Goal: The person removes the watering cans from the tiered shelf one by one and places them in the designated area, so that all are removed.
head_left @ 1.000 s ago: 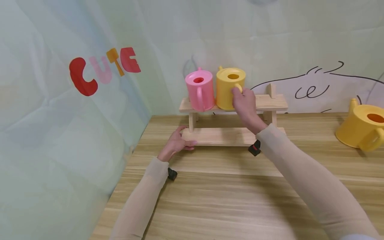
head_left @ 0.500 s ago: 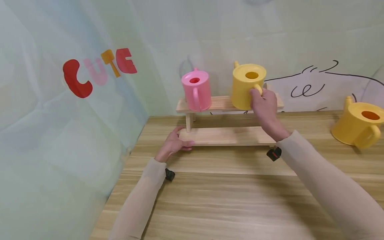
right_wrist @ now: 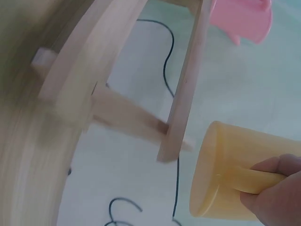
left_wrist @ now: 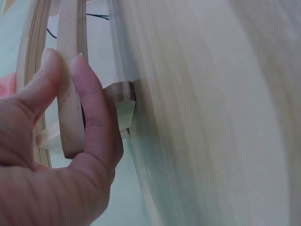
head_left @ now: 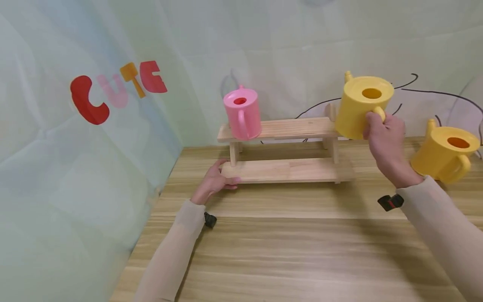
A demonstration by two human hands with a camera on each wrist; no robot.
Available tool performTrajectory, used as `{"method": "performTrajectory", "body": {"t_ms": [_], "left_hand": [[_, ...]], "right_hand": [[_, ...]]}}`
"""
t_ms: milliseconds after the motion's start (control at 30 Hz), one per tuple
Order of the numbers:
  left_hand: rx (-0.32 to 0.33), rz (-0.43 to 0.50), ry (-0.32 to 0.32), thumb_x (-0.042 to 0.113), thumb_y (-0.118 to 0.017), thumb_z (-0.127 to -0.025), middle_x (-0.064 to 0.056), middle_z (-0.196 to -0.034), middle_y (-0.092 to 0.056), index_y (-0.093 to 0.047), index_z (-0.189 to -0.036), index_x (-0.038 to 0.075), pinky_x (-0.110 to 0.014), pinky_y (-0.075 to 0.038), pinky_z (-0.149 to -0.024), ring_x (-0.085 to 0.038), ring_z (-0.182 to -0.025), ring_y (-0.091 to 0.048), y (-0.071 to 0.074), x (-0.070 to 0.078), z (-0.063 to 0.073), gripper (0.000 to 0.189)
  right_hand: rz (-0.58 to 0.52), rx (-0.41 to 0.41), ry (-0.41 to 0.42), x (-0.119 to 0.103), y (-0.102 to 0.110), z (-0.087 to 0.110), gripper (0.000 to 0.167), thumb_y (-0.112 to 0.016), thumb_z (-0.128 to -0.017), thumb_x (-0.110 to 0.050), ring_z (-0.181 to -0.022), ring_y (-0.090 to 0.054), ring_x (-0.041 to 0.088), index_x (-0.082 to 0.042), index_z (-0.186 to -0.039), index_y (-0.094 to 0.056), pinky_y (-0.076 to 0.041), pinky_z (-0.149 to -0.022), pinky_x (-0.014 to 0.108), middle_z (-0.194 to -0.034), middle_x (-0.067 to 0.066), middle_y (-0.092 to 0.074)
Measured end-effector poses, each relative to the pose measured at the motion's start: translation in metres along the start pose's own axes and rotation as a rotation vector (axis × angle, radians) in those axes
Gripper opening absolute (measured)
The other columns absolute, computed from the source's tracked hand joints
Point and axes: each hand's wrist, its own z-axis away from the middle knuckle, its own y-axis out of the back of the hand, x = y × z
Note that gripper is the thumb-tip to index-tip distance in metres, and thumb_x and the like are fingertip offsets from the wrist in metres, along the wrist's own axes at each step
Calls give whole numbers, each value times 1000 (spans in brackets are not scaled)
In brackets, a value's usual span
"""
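Head view: the right hand (head_left: 388,136) clamps its fingers round the handle (head_left: 380,112) of a yellow watering can (head_left: 354,111), held aloft just beside the wooden stand (head_left: 294,127); the left hand (head_left: 215,180) pinches the stand's lower board (head_left: 283,170). A firm, level carry clearing the second yellow can (head_left: 437,155) seems best.

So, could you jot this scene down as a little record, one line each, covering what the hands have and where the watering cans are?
Left hand: grips the lower shelf at its left end
Right hand: holds a yellow watering can in the air by its handle
Pink watering can: on the upper shelf, near its left end
Other yellow can: on the table, right of the shelves
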Motion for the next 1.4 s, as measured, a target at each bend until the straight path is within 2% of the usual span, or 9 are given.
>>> {"method": "performTrajectory", "body": {"t_ms": [267, 367, 633, 767, 833, 1033, 1400], "left_hand": [[12, 11, 0, -9, -75, -97, -35, -169, -25, -13, -174, 6, -23, -72, -72, -11, -73, -73, 1, 2, 2, 100], [11, 8, -3, -8, -75, -97, -36, -169, -25, -13, -174, 6, -22, -72, -72, -11, -74, -73, 1, 3, 3, 99], [-1, 3, -15, -8, -75, -98, -37, -169, -21, -11, -174, 5, -21, -71, -72, -10, -75, -73, 1, 3, 2, 100], [-4, 6, -11, -9, -75, -98, -37, -168, -22, -12, -174, 5, -21, -72, -72, -12, -76, -73, 1, 3, 2, 100], [-4, 4, -5, -9, -75, -97, -37, -169, -21, -13, -174, 5, -21, -71, -73, -12, -76, -73, 0, 3, 2, 100], [-4, 4, -7, -9, -75, -98, -38, -165, -29, -13, -174, 5, -21, -71, -72, -11, -75, -73, 0, 0, 2, 99], [-7, 11, -20, -10, -74, -98, -35, -155, -41, -13, -173, 4, -22, -72, -72, -11, -75, -72, -1, 1, 2, 98]], "right_hand": [[50, 45, -111, 16, 38, 3, 45, -46, -110, -30, -44, -35, 11, -19, -68, -57, -27, -38, 27, -53, -16, -47], [37, 68, -137, 24, 47, 4, 47, -47, -110, -29, -43, -36, 11, -18, -65, -57, -28, -37, 27, -52, -15, -49], [88, 93, -215, 53, 65, 5, 53, -48, -109, -30, -40, -35, 11, -21, -57, -56, -27, -34, 29, -47, -15, -48], [71, 76, -246, 68, 73, 5, 52, -47, -108, -27, -39, -36, 10, -18, -57, -56, -27, -32, 30, -47, -14, -50], [84, 62, -257, 76, 76, 5, 52, -47, -108, -28, -39, -38, 10, -17, -58, -57, -28, -33, 29, -47, -14, -52], [162, 44, -293, 94, 81, 3, 55, -47, -109, -32, -43, -42, 7, -22, -57, -60, -34, -36, 25, -47, -17, -53], [252, -37, -332, 104, 86, 5, 54, -40, -109, -36, -51, -47, 6, -29, -59, -58, -41, -45, 23, -49, -19, -50]]}}
